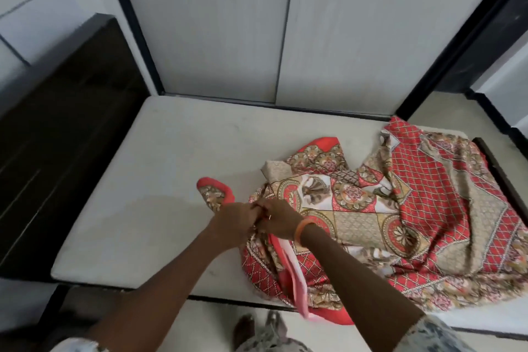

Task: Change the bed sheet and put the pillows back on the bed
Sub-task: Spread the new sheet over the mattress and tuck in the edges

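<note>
Both hands meet over the near edge of the bare white mattress [148, 180]: the left hand [234, 218] and the right hand [275, 221], an orange bangle [303, 228] on its wrist, each pinch a gathered fold of the red and beige patterned bed sheet [400, 208]. The sheet lies crumpled across the right half of the mattress, one pink-backed edge hanging over the near side toward the floor. A dark wooden headboard [71, 111] stands at the left.

We see the bed sheet [400, 208] as printed cloth, faint sheen, crumpled | the mattress [143, 180] reads to us as pale matt fabric, smooth | we take the headboard [71, 94] for dark wood, slightly glossy | bangle [302, 227] looks to us like smooth orange plastic | wardrobe doors [228, 23] matt grey-white
</note>
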{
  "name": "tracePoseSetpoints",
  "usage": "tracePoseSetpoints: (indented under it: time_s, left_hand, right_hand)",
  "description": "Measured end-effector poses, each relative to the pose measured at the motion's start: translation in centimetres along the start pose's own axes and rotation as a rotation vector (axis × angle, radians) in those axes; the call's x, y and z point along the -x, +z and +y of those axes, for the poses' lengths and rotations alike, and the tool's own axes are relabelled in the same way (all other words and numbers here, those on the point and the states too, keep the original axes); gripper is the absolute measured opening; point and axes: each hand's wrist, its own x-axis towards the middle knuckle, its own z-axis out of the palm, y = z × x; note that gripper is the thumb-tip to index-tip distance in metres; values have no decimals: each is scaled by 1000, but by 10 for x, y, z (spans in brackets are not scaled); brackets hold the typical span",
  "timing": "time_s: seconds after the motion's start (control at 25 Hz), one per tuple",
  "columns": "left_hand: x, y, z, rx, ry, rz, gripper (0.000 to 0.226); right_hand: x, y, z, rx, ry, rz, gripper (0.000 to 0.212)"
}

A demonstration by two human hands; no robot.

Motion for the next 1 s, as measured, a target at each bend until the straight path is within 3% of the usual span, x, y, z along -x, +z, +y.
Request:
tracePoseSetpoints:
  time_s: [0.08, 0.16, 0.2, 0.28, 0.4, 0.6, 0.68, 0.76, 0.8, 0.88, 0.92, 1.0]
  left_hand:
    - [21, 2, -19, -46, -51, 92, 20]
    - [38, -3, -40, -82, -280, 63, 33]
    - [51, -5, -54, -116, -420, 48, 33]
    - [86, -8, -86, -171, -686, 68, 33]
    - [150, -13, -127, -111, -955, 199, 27]
    - [220, -20, -177, -185, -1117, 297, 31]
    - [250, -11, -199, -73, -1186, 306, 30]
    - [275, 6, -214, 147, -1192, 288, 25]
    - [287, 21, -222, 223, -1147, 229, 26]
    - [300, 56, -243, 156, -992, -86, 31]
    - [303, 74, -254, 71, -899, -269, 35]
    - [307, 115, -277, -8, -740, -506, 38]
  right_hand:
    - [-12, 13, -15, 75, -34, -45, 28]
    - [-25, 24, -33, 102, -81, -74, 9]
    - [-31, 30, -41, 54, -81, -109, 9]
    - [-41, 39, -54, -156, -48, -180, 29]
    - [-60, 55, -65, -223, -82, -392, 28]
    - [-94, 124, -99, 192, -247, -650, 10]
    - [-113, 146, -110, 190, -209, -793, 36]
    - [-136, 160, -116, 66, -11, -902, 49]
    - [-151, 168, -119, -64, 151, -939, 51]
    - [-183, 192, -122, -226, 419, -911, 53]
    - [-201, 205, -122, -165, 458, -857, 53]
    - [-239, 230, -117, 222, 332, -737, 45]
